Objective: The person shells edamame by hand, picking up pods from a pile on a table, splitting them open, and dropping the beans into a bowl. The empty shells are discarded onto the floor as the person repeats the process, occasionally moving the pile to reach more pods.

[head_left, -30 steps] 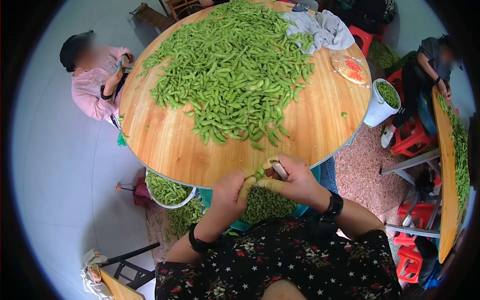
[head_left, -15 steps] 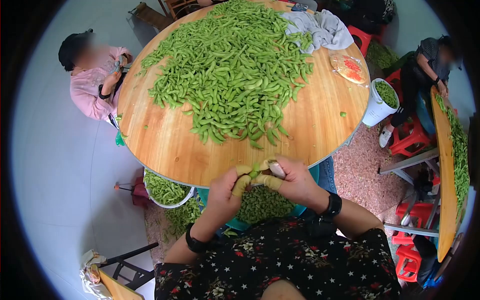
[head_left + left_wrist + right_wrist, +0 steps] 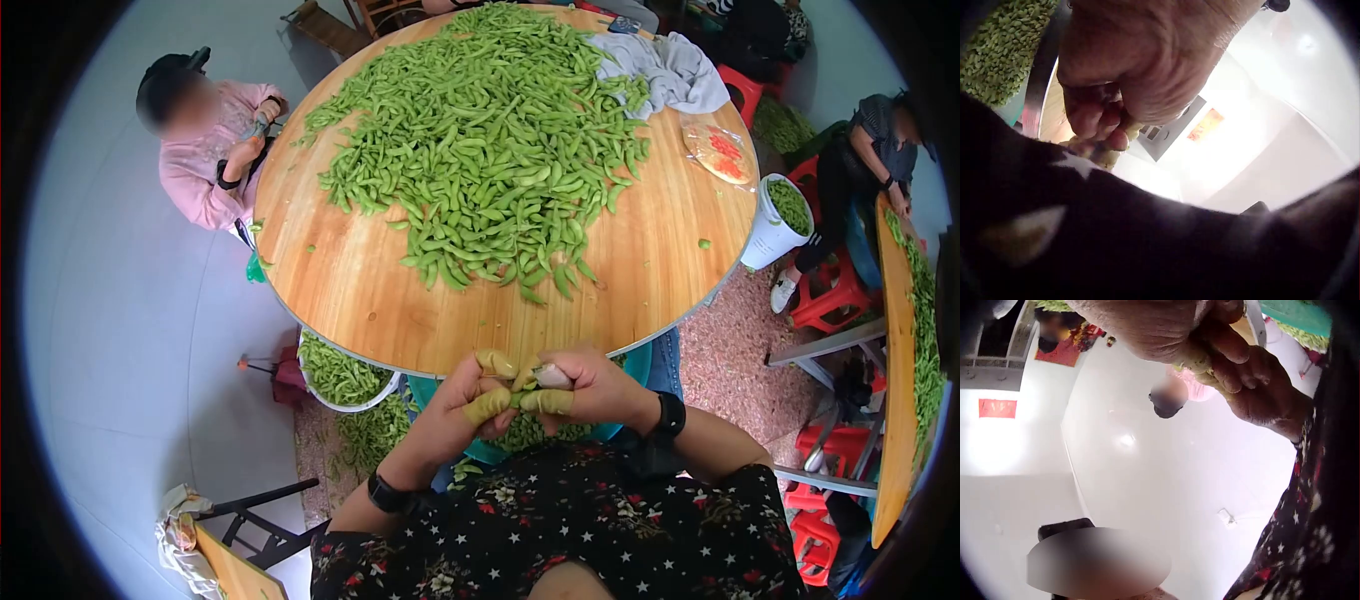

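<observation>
Both hands meet just below the table's near edge, over a teal basin [image 3: 625, 425] of shelled green beans [image 3: 530, 435]. My left hand [image 3: 478, 398] pinches a green pod [image 3: 515, 399] with fingertips in yellowish covers. My right hand [image 3: 572, 388] grips a small pale blade [image 3: 553, 376], and its covered thumb presses the same pod. In the left wrist view the left hand [image 3: 1129, 69] is curled tight, with a covered fingertip [image 3: 1105, 156] below it. The right wrist view shows my right hand [image 3: 1154, 325] and left hand [image 3: 1260, 394] closed together round the pod [image 3: 1200, 362].
A round wooden table [image 3: 400, 310] carries a big heap of green pods [image 3: 480, 150] and a grey cloth [image 3: 670, 70]. A white bowl of pods [image 3: 340, 372] sits under its edge. A white bucket [image 3: 775, 225], red stools [image 3: 835, 290] and two seated people [image 3: 215, 150] surround it.
Both hands have come down and toward my body with the pod, from the table's edge to over the basin. They are pressed closer together now.
</observation>
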Motion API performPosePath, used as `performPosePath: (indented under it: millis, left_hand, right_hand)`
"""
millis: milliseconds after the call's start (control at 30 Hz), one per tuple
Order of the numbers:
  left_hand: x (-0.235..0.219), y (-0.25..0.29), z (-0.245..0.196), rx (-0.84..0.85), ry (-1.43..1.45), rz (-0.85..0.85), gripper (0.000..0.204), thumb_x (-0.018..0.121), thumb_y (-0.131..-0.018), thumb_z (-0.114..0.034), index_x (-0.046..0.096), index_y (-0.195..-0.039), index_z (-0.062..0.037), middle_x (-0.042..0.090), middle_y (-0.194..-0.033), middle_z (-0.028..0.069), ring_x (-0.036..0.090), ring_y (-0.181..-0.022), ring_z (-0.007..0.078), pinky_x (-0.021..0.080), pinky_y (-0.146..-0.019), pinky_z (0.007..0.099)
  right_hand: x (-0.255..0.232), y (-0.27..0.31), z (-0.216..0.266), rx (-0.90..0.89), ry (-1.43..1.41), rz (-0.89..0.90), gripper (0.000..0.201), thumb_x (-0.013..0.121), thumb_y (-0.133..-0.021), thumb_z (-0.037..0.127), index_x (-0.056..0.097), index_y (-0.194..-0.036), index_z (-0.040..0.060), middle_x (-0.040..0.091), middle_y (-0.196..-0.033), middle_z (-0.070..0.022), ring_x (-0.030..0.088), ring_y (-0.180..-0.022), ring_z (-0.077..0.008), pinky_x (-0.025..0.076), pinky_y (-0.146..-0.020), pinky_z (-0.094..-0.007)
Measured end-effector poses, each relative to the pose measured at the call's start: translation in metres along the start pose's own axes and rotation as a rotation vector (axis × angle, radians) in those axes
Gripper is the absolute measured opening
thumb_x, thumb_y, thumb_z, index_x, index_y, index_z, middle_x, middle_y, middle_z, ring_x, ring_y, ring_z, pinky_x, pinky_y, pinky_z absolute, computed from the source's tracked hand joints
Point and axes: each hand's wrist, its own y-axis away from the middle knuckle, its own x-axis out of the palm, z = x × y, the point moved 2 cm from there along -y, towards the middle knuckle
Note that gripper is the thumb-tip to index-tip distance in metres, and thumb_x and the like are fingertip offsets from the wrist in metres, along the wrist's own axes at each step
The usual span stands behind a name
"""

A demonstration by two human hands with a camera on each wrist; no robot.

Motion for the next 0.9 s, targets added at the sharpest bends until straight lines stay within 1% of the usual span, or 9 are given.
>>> performPosePath:
  millis: [100,200,267,400,533,600,667,733,900]
  left_hand:
    - [0.004,0.006,0.001,-0.042,0.237,0.069,0.025,0.055,-0.097,-0.018,0.042,-0.116,-0.0073,0.054,-0.076,0.0005,0.045,-0.06,0.0072,0.034,-0.053,0.0196]
    - [0.01,0.006,-0.003,0.115,-0.212,-0.175,0.026,0.06,-0.093,-0.012,0.047,-0.114,-0.0057,0.06,-0.079,0.004,0.054,-0.063,0.0106,0.042,-0.056,0.0222]
    - [0.017,0.002,-0.015,0.474,-0.881,-0.217,0.022,0.067,-0.087,-0.008,0.055,-0.106,-0.0026,0.063,-0.078,0.0047,0.06,-0.065,0.013,0.048,-0.058,0.0264]
    - [0.027,0.005,-0.031,0.517,-0.946,-0.285,0.014,0.071,-0.083,-0.007,0.062,-0.093,-0.0021,0.066,-0.081,0.0066,0.063,-0.069,0.0135,0.051,-0.064,0.0287]
    - [0.008,0.037,-0.048,0.168,-1.316,-0.218,0.018,0.074,-0.078,-0.011,0.065,-0.093,-0.0051,0.065,-0.079,0.0129,0.066,-0.068,0.0261,0.051,-0.062,0.0329]
    - [-0.019,0.059,-0.06,-0.257,-1.781,-0.21,0.022,0.07,-0.08,-0.023,0.063,-0.093,-0.0059,0.063,-0.073,0.0146,0.063,-0.069,0.0336,0.05,-0.061,0.0426]
    - [-0.027,0.049,-0.068,-0.218,-1.814,-0.303,0.028,0.069,-0.08,-0.027,0.063,-0.098,-0.0067,0.063,-0.071,0.0153,0.063,-0.069,0.0343,0.049,-0.062,0.0449]
    - [-0.02,0.015,-0.081,0.108,-1.701,-0.356,0.028,0.067,-0.082,-0.021,0.065,-0.105,-0.0064,0.063,-0.082,0.0178,0.062,-0.075,0.0361,0.048,-0.067,0.0443]
    - [-0.031,-0.108,-0.081,0.638,-1.64,-0.439,0.024,0.06,-0.085,-0.012,0.064,-0.107,-0.0035,0.06,-0.087,0.0194,0.058,-0.082,0.0373,0.048,-0.07,0.0433]
  right_hand:
    - [0.003,0.001,0.004,-0.018,-0.024,0.002,0.011,0.063,-0.09,0.014,0.06,-0.091,0.0038,0.061,-0.068,0.0002,0.06,-0.057,-0.0075,0.046,-0.051,-0.0234]
    - [-0.001,-0.001,-0.007,-0.06,0.146,-0.155,0.013,0.065,-0.089,0.016,0.059,-0.091,0.0045,0.057,-0.066,0.0022,0.056,-0.056,-0.0057,0.044,-0.05,-0.0233]
    - [0.001,0.0,0.0,0.004,0.073,-0.167,0.015,0.066,-0.088,0.017,0.058,-0.091,0.0042,0.054,-0.065,0.0022,0.053,-0.055,-0.0054,0.043,-0.05,-0.0245]
    - [-0.001,0.002,0.006,0.074,0.055,-0.107,0.016,0.066,-0.086,0.016,0.056,-0.091,0.0036,0.053,-0.066,-0.0018,0.053,-0.059,-0.0111,0.043,-0.055,-0.0285]
    - [-0.006,0.007,-0.018,-0.154,0.365,-0.005,0.015,0.062,-0.086,0.014,0.055,-0.091,0.0027,0.057,-0.073,-0.0091,0.059,-0.069,-0.023,0.046,-0.065,-0.0325]
    - [-0.004,0.016,-0.025,-0.061,0.549,0.238,0.016,0.056,-0.093,0.018,0.057,-0.1,0.0039,0.062,-0.085,-0.0114,0.062,-0.08,-0.0227,0.048,-0.067,-0.0348]
    - [-0.003,0.014,-0.025,-0.164,0.552,0.207,0.022,0.05,-0.096,0.023,0.055,-0.103,0.0026,0.061,-0.092,-0.0152,0.063,-0.079,-0.0262,0.048,-0.067,-0.0376]
    - [-0.006,0.013,-0.019,0.192,0.508,0.189,0.023,0.046,-0.098,0.023,0.054,-0.104,0.0018,0.06,-0.087,-0.0141,0.062,-0.068,-0.0257,0.048,-0.068,-0.0369]
    - [-0.01,0.008,0.007,0.234,0.392,0.022,0.024,0.046,-0.098,0.024,0.052,-0.099,0.0012,0.057,-0.074,-0.0127,0.061,-0.069,-0.0275,0.047,-0.066,-0.0396]
